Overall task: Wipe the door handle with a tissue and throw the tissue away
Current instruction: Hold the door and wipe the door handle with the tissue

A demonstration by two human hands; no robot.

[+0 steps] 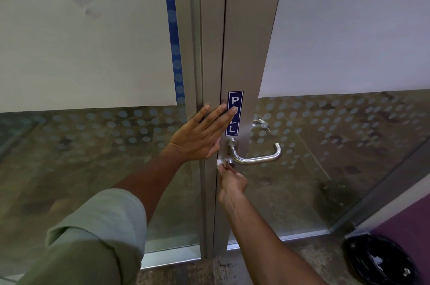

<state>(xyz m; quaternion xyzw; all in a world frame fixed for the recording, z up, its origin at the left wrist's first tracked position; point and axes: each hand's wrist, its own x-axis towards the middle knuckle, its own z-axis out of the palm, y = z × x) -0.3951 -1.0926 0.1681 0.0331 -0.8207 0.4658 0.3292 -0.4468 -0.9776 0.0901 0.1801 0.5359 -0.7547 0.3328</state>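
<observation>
A silver lever door handle (258,158) sticks out of the grey metal door frame (242,52), just under a blue PULL sticker (234,114). My right hand (231,184) pinches a small white tissue (220,163) against the lock cylinder just below the handle's base. Flat on the frame to the left of the handle rests my left hand (202,132), fingers spread, fingertips on the sticker.
A bin lined with a black bag (381,259) stands on the floor at the lower right, next to a purple wall. Frosted glass panels with a dotted pattern flank the door frame on both sides.
</observation>
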